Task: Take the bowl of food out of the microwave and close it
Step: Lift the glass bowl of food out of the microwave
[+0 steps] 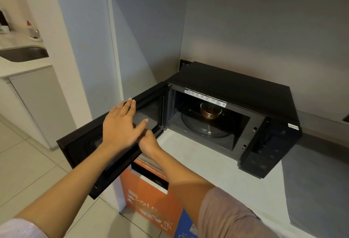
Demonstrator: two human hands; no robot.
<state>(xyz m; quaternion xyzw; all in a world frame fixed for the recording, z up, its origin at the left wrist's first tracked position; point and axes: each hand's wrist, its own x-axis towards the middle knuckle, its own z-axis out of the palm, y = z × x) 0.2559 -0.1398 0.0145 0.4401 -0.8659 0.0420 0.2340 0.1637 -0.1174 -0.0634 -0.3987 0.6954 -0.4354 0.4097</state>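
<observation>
A black microwave point(236, 85) stands on a white counter, its door point(79, 149) swung wide open to the left. Inside, a clear glass bowl point(210, 112) with brown food rests on the glass turntable point(205, 128). My left hand point(120, 124) lies flat over the door's top edge, fingers spread, holding nothing. My right hand point(149, 142) sits at the door's lower edge just beneath the left hand; its fingers are hidden, so I cannot tell whether they grip the door. Both hands are well left of the bowl.
The white counter point(217, 171) stretches in front of the microwave. An orange cardboard box point(149, 205) stands on the floor under the open door. A sink and counter point(22, 54) lie at the far left. Grey walls close in behind and on the left.
</observation>
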